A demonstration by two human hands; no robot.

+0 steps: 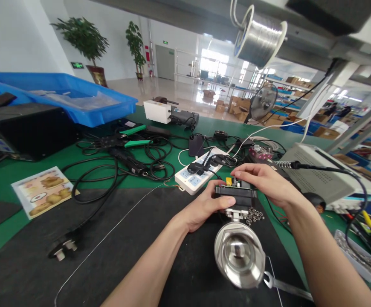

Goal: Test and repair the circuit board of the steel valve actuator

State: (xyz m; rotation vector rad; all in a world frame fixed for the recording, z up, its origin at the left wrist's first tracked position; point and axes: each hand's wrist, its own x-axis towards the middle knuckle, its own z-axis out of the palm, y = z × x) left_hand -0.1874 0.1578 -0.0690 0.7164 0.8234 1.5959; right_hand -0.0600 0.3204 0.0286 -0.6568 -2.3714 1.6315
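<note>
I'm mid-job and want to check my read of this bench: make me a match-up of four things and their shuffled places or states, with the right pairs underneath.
Things
1. Black box-shaped housing
2. Polished metal fitting with a wide round opening
3. White rectangular power strip
4. Silver metal wrench

Places or states
A. Has a black plug in it
B. Lies just right of the fitting
C. Gripped by the left hand
D. Opening turned toward the camera

Pairs: 1-C, 2-D, 3-A, 4-B
</note>
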